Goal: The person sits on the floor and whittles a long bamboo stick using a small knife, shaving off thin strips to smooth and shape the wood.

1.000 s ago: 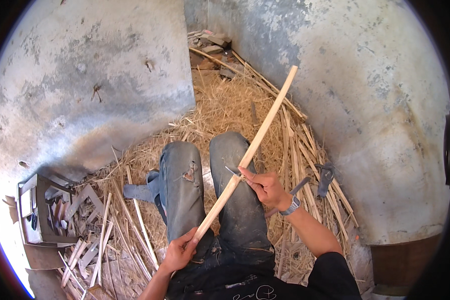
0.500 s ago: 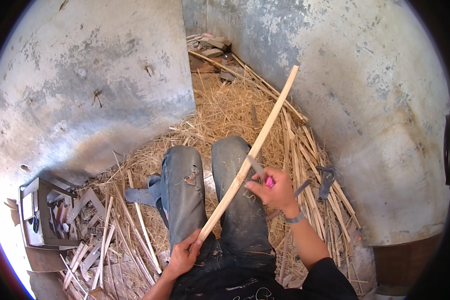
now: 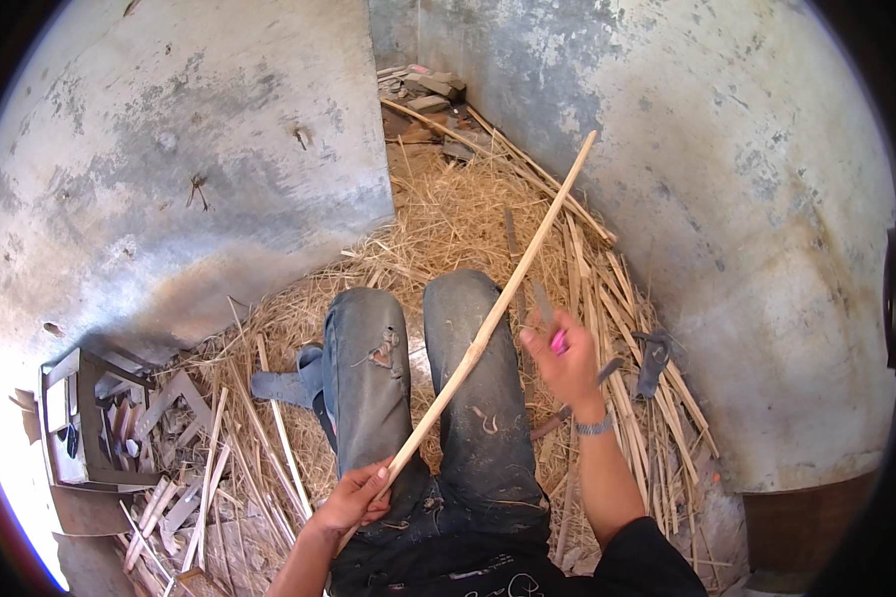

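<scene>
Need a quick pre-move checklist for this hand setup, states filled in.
1. Left hand gripping the pale strip near its lower end: ok.
2. Right hand holding the pink-handled knife: ok.
3. Blade apart from the strip: ok, a gap shows between them.
4. Left fingers away from the blade: ok, they sit far down the strip.
5. Right trouser leg free of shavings: not ok, curls lie on it.
6. Blade edge undamaged: cannot tell, too blurred.

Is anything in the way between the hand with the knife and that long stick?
Nothing visible is: just an open gap shows between the right hand, holding the pink-handled knife, and the bamboo strip.
</scene>
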`<state>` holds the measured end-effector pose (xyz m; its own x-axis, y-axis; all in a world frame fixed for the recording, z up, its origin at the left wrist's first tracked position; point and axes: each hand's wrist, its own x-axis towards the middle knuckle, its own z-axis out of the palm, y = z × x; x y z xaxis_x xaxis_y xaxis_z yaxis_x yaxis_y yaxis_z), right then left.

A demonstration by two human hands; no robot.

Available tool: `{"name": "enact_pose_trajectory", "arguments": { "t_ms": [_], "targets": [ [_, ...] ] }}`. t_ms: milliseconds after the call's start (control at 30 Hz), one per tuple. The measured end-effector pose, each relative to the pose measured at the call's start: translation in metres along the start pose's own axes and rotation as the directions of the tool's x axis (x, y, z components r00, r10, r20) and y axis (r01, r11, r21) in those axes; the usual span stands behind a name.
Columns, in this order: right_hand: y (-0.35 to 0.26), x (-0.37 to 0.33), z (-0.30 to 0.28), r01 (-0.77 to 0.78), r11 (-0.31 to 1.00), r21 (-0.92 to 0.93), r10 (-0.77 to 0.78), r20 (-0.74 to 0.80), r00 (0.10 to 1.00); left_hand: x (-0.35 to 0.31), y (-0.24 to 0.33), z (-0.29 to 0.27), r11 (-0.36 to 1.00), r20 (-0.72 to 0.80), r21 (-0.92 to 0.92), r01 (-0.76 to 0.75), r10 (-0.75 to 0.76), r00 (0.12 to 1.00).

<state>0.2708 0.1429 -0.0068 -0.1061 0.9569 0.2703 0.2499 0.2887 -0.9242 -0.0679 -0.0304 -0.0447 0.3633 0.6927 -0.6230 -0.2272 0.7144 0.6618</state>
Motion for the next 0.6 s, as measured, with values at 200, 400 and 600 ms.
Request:
{"name": "enact_pose_trajectory", "arguments": {
  "t_ms": [200,400,600],
  "targets": [
    [0.018,0.051,-0.009,0.181,0.939,-0.292,-0.249,-0.217,0.944,0.0,0.012,-0.009,0.96,0.248,-0.209,0.189,-0.135,0.959],
    [0.038,0.059,0.022,0.269,0.853,-0.447,-0.348,-0.104,0.932,0.006,0.005,-0.014,0.828,0.379,-0.427,0.364,-0.202,0.903],
    [0.031,0.066,0.004,0.294,0.823,-0.486,-0.29,0.086,0.953,0.007,-0.001,-0.02,0.73,0.45,-0.53,0.432,-0.19,0.873]
  ]
}}
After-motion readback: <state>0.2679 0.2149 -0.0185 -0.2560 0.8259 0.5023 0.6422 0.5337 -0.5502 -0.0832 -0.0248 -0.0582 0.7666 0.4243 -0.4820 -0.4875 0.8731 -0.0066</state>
